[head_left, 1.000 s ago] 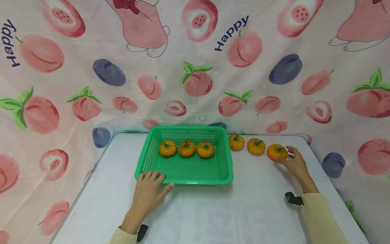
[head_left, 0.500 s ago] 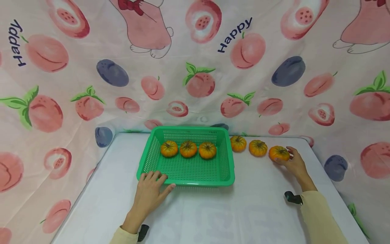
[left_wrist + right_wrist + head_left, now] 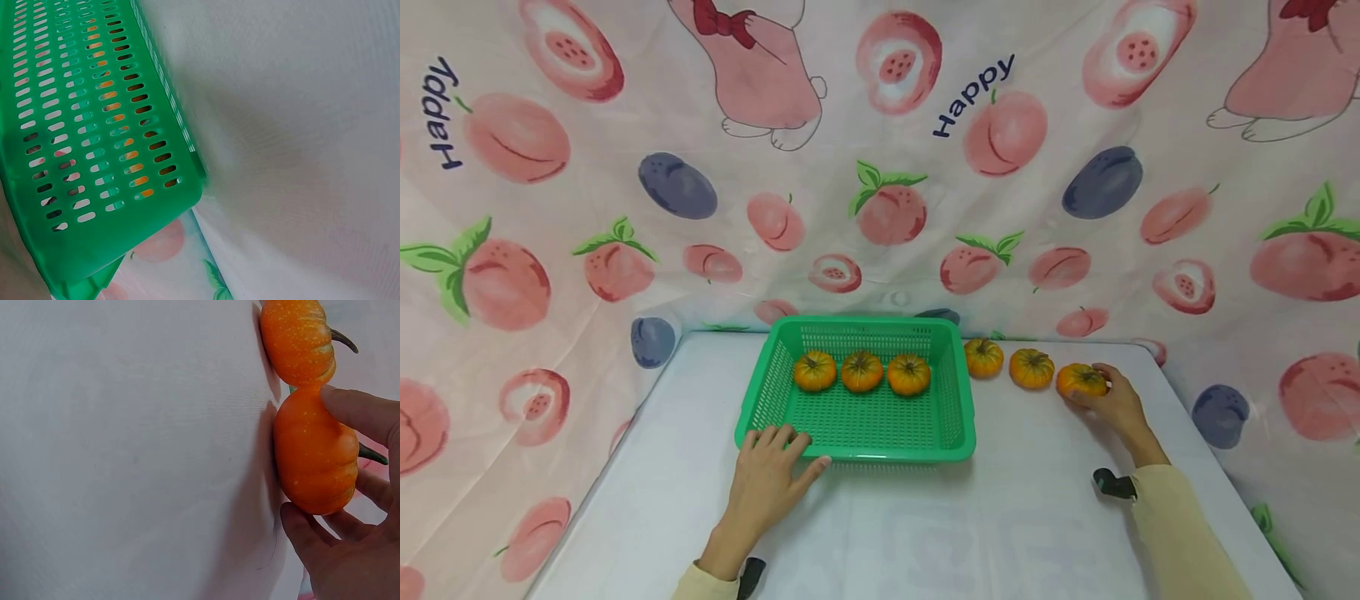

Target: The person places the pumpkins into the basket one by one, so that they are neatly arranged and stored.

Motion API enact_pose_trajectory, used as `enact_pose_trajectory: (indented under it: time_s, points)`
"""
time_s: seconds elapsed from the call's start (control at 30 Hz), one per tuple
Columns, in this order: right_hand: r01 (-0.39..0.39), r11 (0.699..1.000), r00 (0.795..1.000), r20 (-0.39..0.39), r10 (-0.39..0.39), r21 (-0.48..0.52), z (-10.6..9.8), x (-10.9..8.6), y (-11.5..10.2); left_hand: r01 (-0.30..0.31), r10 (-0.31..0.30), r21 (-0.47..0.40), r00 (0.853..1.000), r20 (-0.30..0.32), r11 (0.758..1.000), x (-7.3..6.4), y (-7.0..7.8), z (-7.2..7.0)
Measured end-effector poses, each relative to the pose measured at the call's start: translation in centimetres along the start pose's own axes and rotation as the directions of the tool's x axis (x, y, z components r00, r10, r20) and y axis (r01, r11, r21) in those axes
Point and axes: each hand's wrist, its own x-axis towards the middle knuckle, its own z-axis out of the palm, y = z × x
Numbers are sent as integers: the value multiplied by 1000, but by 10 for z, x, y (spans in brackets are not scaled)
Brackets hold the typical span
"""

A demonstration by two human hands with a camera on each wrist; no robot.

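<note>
My right hand holds a small orange pumpkin, the rightmost of three in a row on the table. In the right wrist view the thumb lies on one side of it and the fingertips on the other; its dark stem points away. The middle pumpkin stands close beside it, and another pumpkin is by the basket's right wall. My left hand rests on the near left rim of a green plastic basket, fingers over the edge, thumb spread outside. Three more pumpkins sit in a row inside.
The white table meets a fruit-print cloth hanging behind and at both sides. A dark wrist-worn piece sits by the right sleeve, and another dark piece is by the left wrist.
My right hand's fingers have come in closer around the rightmost pumpkin. The left hand stays on the basket rim, and the view has shifted slightly.
</note>
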Motion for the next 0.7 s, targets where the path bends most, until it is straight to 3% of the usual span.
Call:
enact_pose_trajectory:
  time_s: [0.2, 0.43, 0.7]
  points:
    - [6, 1000, 1000, -6, -6, -4, -2, -5, -6, 2, -2, -4, 1000, -2, 1000, -1, 0, 1]
    - [64, 998, 997, -42, -65, -4, -10, -16, -17, 19, -18, -19, 999, 29, 1000, -1, 1, 0]
    - [118, 993, 990, -73, -119, -16, -17, -25, -32, 19, -19, -22, 1000, 23, 1000, -1, 2, 0]
